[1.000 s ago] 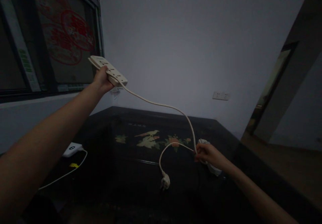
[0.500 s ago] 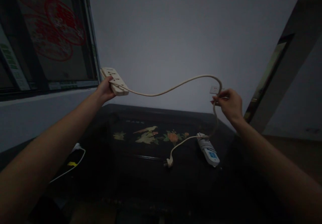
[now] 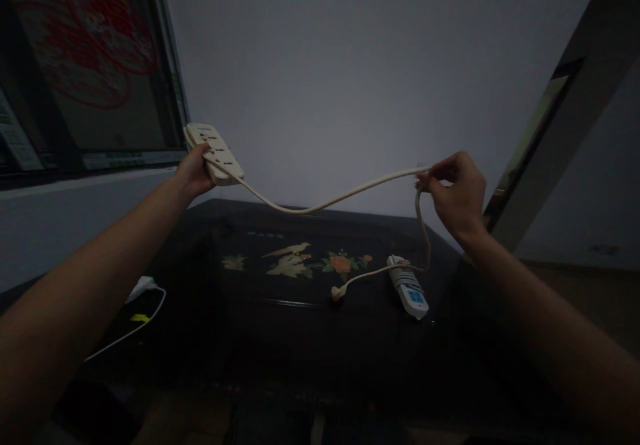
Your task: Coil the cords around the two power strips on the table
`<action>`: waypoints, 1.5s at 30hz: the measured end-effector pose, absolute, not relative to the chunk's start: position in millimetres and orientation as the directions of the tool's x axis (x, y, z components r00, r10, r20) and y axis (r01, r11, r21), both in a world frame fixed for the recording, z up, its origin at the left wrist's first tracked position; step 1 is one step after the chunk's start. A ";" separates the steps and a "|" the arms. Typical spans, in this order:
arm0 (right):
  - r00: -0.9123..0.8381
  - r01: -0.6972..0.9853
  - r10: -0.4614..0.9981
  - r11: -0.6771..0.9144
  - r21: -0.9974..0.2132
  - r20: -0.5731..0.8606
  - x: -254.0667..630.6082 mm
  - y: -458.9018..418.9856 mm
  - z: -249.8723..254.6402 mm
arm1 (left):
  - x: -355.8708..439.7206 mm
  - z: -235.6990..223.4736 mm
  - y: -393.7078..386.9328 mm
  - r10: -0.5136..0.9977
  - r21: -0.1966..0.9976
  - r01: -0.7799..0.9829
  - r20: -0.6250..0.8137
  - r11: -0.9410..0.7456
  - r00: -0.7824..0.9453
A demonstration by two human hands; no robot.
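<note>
My left hand point(image 3: 196, 173) is closed round a cream power strip point(image 3: 220, 154), its thumb over the face with the sockets and the near end of the cord. From there the cream power cord point(image 3: 320, 206) sags and rises to my right hand point(image 3: 456, 192), which pinches it between thumb and fingers. Below my right hand the cord drops to the dark table and runs left across a second white power strip point(image 3: 411, 293), wound in its own grey cord. The plug point(image 3: 339, 292) at the cord's end is over the table, left of that strip.
A dark glossy table point(image 3: 280, 345) with a bird-and-flower picture stands against a pale wall point(image 3: 330, 85). At left lie a white adapter point(image 3: 141, 288) with a thin cord and a yellow tag point(image 3: 140, 318). A window point(image 3: 85, 58) with red decorations is upper left.
My right hand has risen slightly and now grips the cord where it arched before, so the loop above it is gone. My left hand and the power strip have shifted a little left and up.
</note>
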State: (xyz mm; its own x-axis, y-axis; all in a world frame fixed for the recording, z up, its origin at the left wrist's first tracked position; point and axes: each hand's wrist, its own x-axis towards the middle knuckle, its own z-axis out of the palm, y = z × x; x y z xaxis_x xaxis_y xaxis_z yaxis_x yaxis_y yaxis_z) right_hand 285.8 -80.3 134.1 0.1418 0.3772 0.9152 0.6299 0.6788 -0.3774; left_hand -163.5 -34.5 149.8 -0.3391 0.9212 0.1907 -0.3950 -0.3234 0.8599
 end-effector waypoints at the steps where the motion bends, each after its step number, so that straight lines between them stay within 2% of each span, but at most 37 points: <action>1: 0.109 0.612 0.397 0.696 -0.376 0.911 275.1 -92.1 133.5 | -164.4 148.5 -35.1 0.923 0.869 -0.382 0.186 -0.314 -0.337; 5: -0.077 0.523 0.495 0.759 -0.388 0.865 237.1 -139.3 122.5 | -161.8 137.7 -35.1 0.949 0.903 -0.349 0.160 -0.253 -0.273; 7: -0.185 0.481 0.572 0.762 -0.434 0.799 223.4 -153.8 108.8 | -157.7 129.4 -33.7 0.968 0.914 -0.349 0.141 -0.207 -0.205; 11: -0.376 0.409 0.759 0.651 -0.640 0.532 209.3 -146.2 64.1 | -145.7 111.0 -30.4 0.987 0.922 -0.364 0.093 -0.135 -0.129; 13: -0.461 0.427 0.806 0.569 -0.703 0.372 207.4 -127.8 34.7 | -138.5 102.4 -30.3 0.993 0.919 -0.379 0.080 -0.107 -0.085; 16: -0.611 0.457 0.746 0.605 -0.652 0.265 206.9 -99.3 -14.9 | -127.3 89.9 -33.7 0.997 0.904 -0.422 0.073 -0.073 -0.018; 18: -0.664 0.443 0.700 0.651 -0.617 0.263 208.4 -87.3 -47.4 | -119.6 80.8 -37.7 0.997 0.896 -0.442 0.067 -0.046 0.031; 21: -0.636 0.535 0.724 0.664 -0.522 0.269 215.7 -82.4 -87.4 | -106.9 63.3 -44.4 0.995 0.887 -0.462 0.059 -0.015 0.081; 25: -0.624 0.684 0.768 0.626 -0.374 0.145 228.4 -87.1 -116.3 | -84.9 32.2 -52.8 0.984 0.837 -0.545 0.055 0.047 0.170; 28: -0.591 0.762 0.800 0.595 -0.257 0.100 229.6 -89.9 -121.7 | -65.0 7.6 -60.2 0.961 0.801 -0.581 0.023 0.148 0.277; 31: -0.566 0.802 0.816 0.578 -0.150 0.116 226.5 -89.8 -119.5 | -46.8 -13.5 -70.2 0.924 0.798 -0.554 -0.011 0.238 0.382; 35: -0.546 0.830 0.824 0.556 -0.034 0.153 229.8 -80.0 -115.8 | -33.9 -35.9 -83.0 0.921 0.798 -0.558 0.006 0.230 0.388; 41: -0.369 0.926 0.920 0.376 -0.027 0.132 236.2 -40.8 -113.5 | -24.8 -61.5 -90.8 0.906 0.797 -0.557 0.030 0.232 0.421; 45: -0.355 0.929 0.923 0.366 -0.054 0.145 238.2 -21.8 -109.0 | -17.8 -70.7 -93.7 0.924 0.807 -0.547 0.004 0.223 0.383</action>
